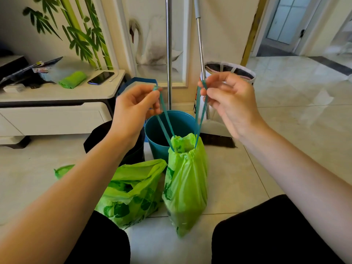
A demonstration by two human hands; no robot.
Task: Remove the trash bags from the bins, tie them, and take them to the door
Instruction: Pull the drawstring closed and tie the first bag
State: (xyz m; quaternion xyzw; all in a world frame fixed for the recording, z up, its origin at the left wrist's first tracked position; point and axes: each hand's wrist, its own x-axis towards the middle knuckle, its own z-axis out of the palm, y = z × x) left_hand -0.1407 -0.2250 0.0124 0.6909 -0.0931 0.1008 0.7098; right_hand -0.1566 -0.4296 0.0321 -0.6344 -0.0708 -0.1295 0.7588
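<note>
Both hands pinching drawstrings (165, 119), green bag (185, 180) (cinched), blue bin (162, 128) behind

This is looking like a home living room: bamboo wall mural (82, 33), low white cabinet (57, 111) holding a phone (101, 77), glossy floor tiles (285, 103).

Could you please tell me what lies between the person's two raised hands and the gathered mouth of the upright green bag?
In the head view, only two blue drawstring loops, pulled taut, and behind them the blue plastic bin.
</note>
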